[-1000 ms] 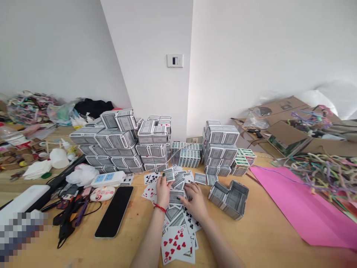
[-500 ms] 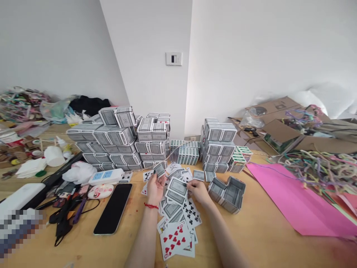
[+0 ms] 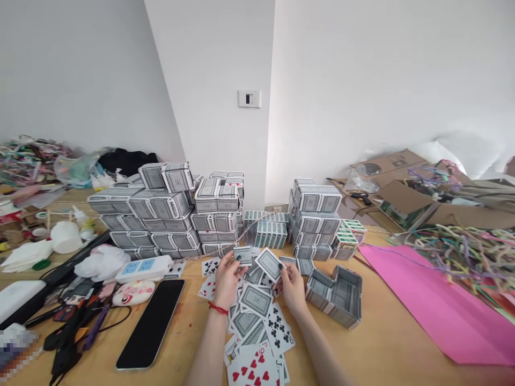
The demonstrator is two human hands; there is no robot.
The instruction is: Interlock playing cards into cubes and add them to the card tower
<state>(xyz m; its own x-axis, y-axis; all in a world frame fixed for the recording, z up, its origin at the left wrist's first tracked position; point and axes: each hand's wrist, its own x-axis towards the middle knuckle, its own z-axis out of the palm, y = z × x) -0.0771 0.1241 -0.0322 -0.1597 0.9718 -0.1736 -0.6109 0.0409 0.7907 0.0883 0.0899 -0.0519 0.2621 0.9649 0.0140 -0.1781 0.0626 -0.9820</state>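
Note:
My left hand (image 3: 226, 280), with a red string bracelet at the wrist, pinches a small folded playing card (image 3: 242, 255) with its patterned grey back showing. Between thumb and fingers of my right hand (image 3: 293, 287) is a full-size playing card (image 3: 268, 264), tilted, back towards me. The two cards are close together but apart. Below them, loose playing cards (image 3: 256, 300) lie in an overlapping heap, some face up, such as a six of hearts (image 3: 252, 367) and a club card (image 3: 278, 327). An open box made of folded cards (image 3: 341, 300) sits right of my right hand.
Stacked card-built blocks stand at the back left (image 3: 161, 203) and back right (image 3: 317, 222). Green-and-white card boxes (image 3: 270, 234) sit between them. A phone (image 3: 151, 324), power strip (image 3: 145, 268) and glue gun (image 3: 66, 343) lie left. Pink paper (image 3: 434, 305) lies right.
My right hand has lifted a card off the heap and brought it up beside the folded card. My left hand has raised the folded card slightly and turned it towards me.

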